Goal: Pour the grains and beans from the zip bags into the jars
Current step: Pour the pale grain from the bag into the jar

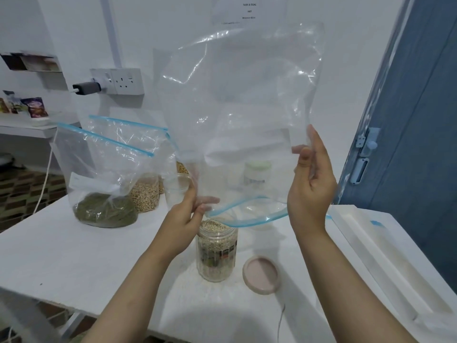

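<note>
Both hands hold an empty zip bag (242, 115) upside down, its blue zip mouth right over the open jar (217, 251) of grain on the bench (74, 263). Left hand (185, 214) fingers pinch the mouth edge; right hand (312, 184) fingers grip the bag's side. Lid (261, 274) lies just beside the jar.

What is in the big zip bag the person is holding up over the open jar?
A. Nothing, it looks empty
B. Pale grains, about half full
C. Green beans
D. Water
A. The held zip bag is clear right through, turned with its blue zip mouth down over the jar, which is full of grain to the top. The left hand and right hand both grip the bag.
</note>
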Action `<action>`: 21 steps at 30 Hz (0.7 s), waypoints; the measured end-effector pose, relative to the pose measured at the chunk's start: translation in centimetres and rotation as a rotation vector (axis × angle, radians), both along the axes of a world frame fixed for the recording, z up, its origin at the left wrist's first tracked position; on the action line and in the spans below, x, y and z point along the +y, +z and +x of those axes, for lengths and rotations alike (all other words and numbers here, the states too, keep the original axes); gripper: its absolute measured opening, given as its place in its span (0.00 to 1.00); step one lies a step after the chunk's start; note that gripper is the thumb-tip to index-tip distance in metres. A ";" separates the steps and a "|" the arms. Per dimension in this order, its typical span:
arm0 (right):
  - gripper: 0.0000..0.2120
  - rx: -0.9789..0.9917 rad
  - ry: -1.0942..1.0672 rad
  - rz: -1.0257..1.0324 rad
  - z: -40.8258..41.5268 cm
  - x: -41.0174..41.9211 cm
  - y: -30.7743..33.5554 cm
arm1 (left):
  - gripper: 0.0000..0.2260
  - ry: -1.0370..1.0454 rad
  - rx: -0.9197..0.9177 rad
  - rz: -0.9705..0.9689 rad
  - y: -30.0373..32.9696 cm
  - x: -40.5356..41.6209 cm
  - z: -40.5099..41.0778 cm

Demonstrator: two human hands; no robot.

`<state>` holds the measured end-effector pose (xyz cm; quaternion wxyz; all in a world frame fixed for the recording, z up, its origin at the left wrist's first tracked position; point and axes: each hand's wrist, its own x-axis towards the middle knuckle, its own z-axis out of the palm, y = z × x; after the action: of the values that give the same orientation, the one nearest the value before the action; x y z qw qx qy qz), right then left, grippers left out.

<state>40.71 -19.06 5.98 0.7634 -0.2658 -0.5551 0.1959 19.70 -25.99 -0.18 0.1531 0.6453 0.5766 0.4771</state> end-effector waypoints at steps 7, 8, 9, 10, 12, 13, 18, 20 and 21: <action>0.16 0.009 -0.015 -0.057 -0.2 0.3 -0.2 | 0.40 -0.024 -0.049 -0.028 0.2 -0.5 -0.2; 0.16 0.018 -0.016 -0.064 -0.2 0.3 -0.2 | 0.42 -0.035 -0.032 -0.031 0.2 -0.6 -0.2; 0.16 0.025 -0.014 -0.069 -0.1 0.3 -0.3 | 0.44 -0.044 -0.011 -0.028 0.1 -0.5 -0.3; 0.16 0.022 -0.010 -0.070 -0.2 0.3 -0.3 | 0.44 -0.048 0.007 -0.020 0.1 -0.5 -0.4; 0.16 0.010 -0.001 -0.070 -0.3 0.1 -0.3 | 0.44 -0.033 0.035 0.003 0.1 -0.2 -0.5; 0.16 0.010 0.000 -0.070 -0.3 0.0 -0.3 | 0.44 -0.015 0.044 0.015 0.1 0.0 -0.5; 0.15 0.008 0.001 -0.049 -0.2 -0.2 -0.2 | 0.47 0.041 0.017 0.044 0.0 0.5 -0.6; 0.15 0.000 -0.004 -0.043 -0.1 -0.3 -0.2 | 0.48 0.033 -0.047 0.053 0.0 0.5 -0.8; 0.16 -0.004 -0.007 -0.042 -0.1 -0.3 -0.2 | 0.47 0.026 -0.083 0.052 0.0 0.5 -0.8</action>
<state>40.59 -19.31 5.80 0.7571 -0.2839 -0.5518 0.2043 18.88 -25.44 -0.18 0.1539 0.6212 0.5656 0.5201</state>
